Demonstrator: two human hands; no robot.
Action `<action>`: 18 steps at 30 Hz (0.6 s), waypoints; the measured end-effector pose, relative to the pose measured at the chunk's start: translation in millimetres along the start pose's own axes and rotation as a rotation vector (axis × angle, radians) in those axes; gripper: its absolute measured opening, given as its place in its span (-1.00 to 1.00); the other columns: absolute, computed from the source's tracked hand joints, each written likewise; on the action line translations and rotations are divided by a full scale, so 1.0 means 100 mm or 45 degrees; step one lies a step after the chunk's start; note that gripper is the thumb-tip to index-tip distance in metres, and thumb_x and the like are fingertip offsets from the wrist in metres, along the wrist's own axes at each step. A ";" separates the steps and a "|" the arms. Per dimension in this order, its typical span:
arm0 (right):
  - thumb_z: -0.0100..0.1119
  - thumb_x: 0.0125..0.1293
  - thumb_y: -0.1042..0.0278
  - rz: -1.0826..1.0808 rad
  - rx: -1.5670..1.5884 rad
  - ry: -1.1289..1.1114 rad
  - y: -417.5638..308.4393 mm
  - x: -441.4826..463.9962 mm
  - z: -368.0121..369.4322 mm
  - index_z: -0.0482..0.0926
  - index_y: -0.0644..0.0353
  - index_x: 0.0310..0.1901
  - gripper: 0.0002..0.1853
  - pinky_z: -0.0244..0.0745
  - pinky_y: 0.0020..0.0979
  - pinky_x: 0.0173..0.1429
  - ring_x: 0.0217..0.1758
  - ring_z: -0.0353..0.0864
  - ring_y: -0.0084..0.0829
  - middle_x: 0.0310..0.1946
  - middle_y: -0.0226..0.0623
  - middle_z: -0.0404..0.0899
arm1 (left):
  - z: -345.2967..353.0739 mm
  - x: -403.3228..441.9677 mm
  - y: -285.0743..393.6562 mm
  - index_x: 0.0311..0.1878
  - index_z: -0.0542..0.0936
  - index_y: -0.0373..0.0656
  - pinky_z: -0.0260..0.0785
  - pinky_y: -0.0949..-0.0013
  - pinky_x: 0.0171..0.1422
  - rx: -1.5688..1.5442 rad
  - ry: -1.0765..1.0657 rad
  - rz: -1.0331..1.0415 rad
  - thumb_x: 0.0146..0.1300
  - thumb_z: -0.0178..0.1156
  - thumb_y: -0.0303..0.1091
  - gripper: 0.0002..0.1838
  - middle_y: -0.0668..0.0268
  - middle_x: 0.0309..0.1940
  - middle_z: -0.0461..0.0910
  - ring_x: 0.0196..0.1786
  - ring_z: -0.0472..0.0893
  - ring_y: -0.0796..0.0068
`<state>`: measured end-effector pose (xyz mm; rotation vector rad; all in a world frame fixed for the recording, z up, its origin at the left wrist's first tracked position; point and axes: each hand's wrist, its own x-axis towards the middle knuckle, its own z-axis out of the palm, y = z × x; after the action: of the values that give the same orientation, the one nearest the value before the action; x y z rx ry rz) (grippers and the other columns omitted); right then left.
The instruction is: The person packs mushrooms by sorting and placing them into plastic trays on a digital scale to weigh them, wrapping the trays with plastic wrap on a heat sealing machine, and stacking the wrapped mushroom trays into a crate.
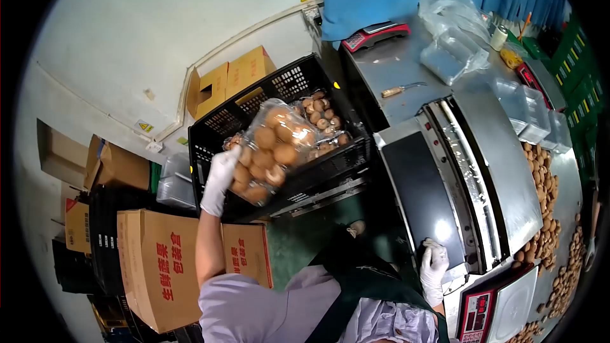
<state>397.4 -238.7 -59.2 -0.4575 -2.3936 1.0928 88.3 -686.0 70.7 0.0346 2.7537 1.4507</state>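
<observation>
My left hand (222,180), in a white glove, grips the edge of a clear-wrapped pack of brown mushrooms (267,146). The pack is tilted above a black plastic crate (216,121), inside which more wrapped mushrooms (322,113) lie. My right hand (434,265), also gloved in white, rests at the near corner of a dark flat plate (419,194) on a metal wrapping machine (495,171). Its fingers lie loosely bent on the plate's edge, and I see nothing held in them.
Loose mushrooms (549,216) cover the steel table's right side, near a red scale (476,317). Clear trays (524,111), a wooden-handled knife (403,89) and another scale (375,37) are farther back. Cardboard boxes (159,267) stand at my left.
</observation>
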 end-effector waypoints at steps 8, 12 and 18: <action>0.03 0.25 0.61 0.249 -0.042 0.077 -0.16 0.10 0.24 0.56 0.34 -0.36 -0.90 0.46 -0.42 -0.05 -0.22 0.59 -0.35 -0.32 -0.17 0.60 | -0.65 0.76 -1.33 -0.62 0.54 -0.35 0.28 0.21 -0.43 0.737 -0.381 -0.181 0.23 0.07 0.21 -0.31 -0.01 -0.73 0.42 -0.65 0.40 0.25; 0.03 0.26 0.61 0.325 -0.060 0.095 -0.26 0.13 0.32 0.56 0.34 -0.36 -0.90 0.46 -0.41 -0.04 -0.22 0.59 -0.35 -0.30 -0.17 0.60 | -0.72 0.72 -1.60 -0.62 0.54 -0.36 0.28 0.11 -0.41 0.840 -0.635 -0.268 0.21 0.03 0.25 -0.28 -0.04 -0.71 0.45 -0.63 0.41 0.10; 0.17 0.13 0.44 0.081 -0.474 0.188 -0.42 0.15 0.40 0.61 0.17 -0.39 -0.94 0.51 -0.27 -0.26 -0.39 0.59 -0.15 -0.43 -0.16 0.60 | -0.71 1.11 -2.16 -0.41 0.54 -0.35 0.37 0.09 -0.10 1.113 -0.670 0.263 0.31 0.02 0.01 -0.49 -0.03 -0.37 0.57 -0.24 0.54 -0.05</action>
<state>358.8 -283.0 -45.8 -0.7167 -2.4646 0.6099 -26.1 -863.3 -69.1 0.6206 2.6988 0.0948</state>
